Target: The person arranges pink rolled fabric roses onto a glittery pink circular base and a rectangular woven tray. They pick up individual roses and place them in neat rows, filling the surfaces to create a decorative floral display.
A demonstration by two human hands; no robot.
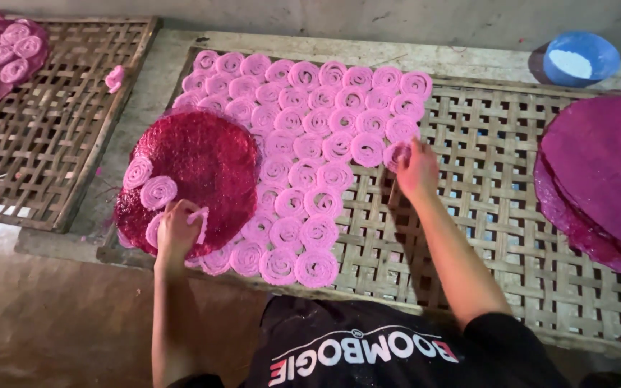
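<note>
Seen from above, a person's left hand pinches a pink spiral coil over a round dark red mesh disc, while the right hand sets another pink coil beside rows of pink coils on a woven bamboo tray.

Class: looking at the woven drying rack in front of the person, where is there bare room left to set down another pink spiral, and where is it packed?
Bare lattice lies between the right hand and the purple disc stack, and along the rack's near right edge. The left half is packed with pink spirals and the red disc.
</note>
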